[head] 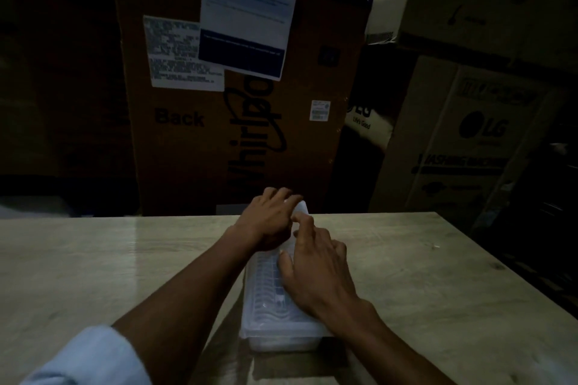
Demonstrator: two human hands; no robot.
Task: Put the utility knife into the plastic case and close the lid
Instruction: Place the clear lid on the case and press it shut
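A long, translucent white plastic case [269, 316] lies lengthwise on the wooden table [93, 262], its ribbed lid down over the body. Something dark shows faintly through the lid near its middle; I cannot tell if it is the utility knife. My left hand [269, 219] rests over the far end of the case, fingers curled around it. My right hand [309, 266] lies flat on the lid's right side, index finger stretched toward the far end, pressing down.
Large cardboard appliance boxes [219, 122] stand right behind the table's far edge, with more stacked at the right [469, 141]. The scene is dim. A small pale speck [435, 246] lies on the table at the right.
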